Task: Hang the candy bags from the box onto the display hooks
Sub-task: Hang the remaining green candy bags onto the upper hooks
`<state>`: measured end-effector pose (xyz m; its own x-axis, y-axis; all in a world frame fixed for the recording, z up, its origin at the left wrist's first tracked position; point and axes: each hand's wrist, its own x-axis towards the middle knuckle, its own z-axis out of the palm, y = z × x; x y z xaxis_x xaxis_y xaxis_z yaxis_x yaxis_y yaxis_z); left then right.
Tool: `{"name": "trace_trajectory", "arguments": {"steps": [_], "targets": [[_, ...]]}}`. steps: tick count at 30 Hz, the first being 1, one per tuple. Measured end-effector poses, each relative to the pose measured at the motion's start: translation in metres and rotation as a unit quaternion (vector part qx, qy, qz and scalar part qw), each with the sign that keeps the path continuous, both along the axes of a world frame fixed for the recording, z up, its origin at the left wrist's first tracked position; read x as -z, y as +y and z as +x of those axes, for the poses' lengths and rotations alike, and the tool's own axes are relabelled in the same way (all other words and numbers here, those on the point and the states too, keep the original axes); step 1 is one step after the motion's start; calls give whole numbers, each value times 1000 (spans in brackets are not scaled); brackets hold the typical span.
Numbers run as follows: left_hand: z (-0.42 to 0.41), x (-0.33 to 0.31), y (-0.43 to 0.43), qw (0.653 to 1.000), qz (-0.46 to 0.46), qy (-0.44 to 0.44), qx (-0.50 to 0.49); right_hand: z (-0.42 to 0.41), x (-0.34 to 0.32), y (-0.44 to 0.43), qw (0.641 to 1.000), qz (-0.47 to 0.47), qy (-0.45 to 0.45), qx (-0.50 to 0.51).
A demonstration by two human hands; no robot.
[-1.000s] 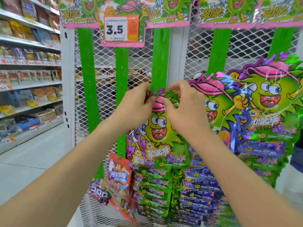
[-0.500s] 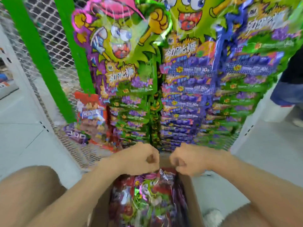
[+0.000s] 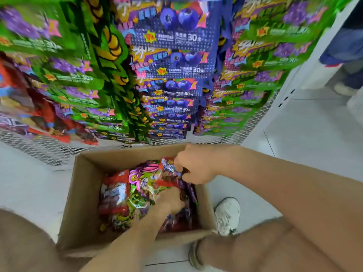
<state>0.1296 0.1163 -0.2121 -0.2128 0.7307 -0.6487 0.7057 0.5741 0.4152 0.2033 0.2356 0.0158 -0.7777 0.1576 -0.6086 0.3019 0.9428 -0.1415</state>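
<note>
An open cardboard box (image 3: 78,193) stands on the floor below the display, filled with loose candy bags (image 3: 125,195) in red, green and purple. My right hand (image 3: 194,165) is at the box's far right corner and pinches the top edge of a red candy bag (image 3: 167,166). My left hand (image 3: 169,203) is dug down among the bags in the middle of the box, its fingers hidden in them. Hung candy bags (image 3: 169,75) in green, blue and purple cover the mesh rack above.
The white wire mesh panel (image 3: 49,150) runs behind the box. My white shoe (image 3: 227,214) stands just right of the box, my knees low at both sides. Another person's legs and shoe (image 3: 345,71) are at the far right on the pale tiled floor.
My hands left the bag hung on the strip, dropped to the box rim as fists, and now both reach into the box. The view tilted downward.
</note>
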Motion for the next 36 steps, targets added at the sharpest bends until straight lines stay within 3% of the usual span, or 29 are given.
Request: {"name": "trace_trajectory", "arguments": {"steps": [4, 8, 12, 14, 17, 20, 27, 29, 31, 34, 36], "targets": [[0, 15, -7, 996, 13, -25, -79, -5, -1, 3, 1000, -19, 0, -11], [-33, -20, -10, 994, 33, -89, -50, -11, -5, 5, 1000, -28, -4, -6], [-82, -84, -20, 983, 77, -163, -13, -15, -12, 2, 1000, -12, 5, -4], [-99, -126, -24, 980, 110, -168, 14, -16, -19, -4, 1000, 5, 25, 1], [-115, -192, -30, 977, 142, -138, 84, -19, -29, -20, 994, -41, 88, 40], [-131, -243, -45, 973, 176, -138, 54, -28, -35, -43, 967, -128, 194, 101], [-167, -326, -104, 951, 304, -50, -8, -62, -58, -98, 870, -205, 404, 196], [-181, -342, -121, 925, 377, -36, -42, -72, -68, -117, 850, -188, 451, 194], [-201, -355, -135, 876, 465, -10, -130, -79, -77, -133, 839, -181, 478, 187], [-246, -365, -154, 754, 560, 121, -320, -94, -89, -149, 830, -141, 516, 160], [-281, -366, -161, 692, 563, 212, -398, -108, -99, -158, 816, -117, 543, 159]]}}
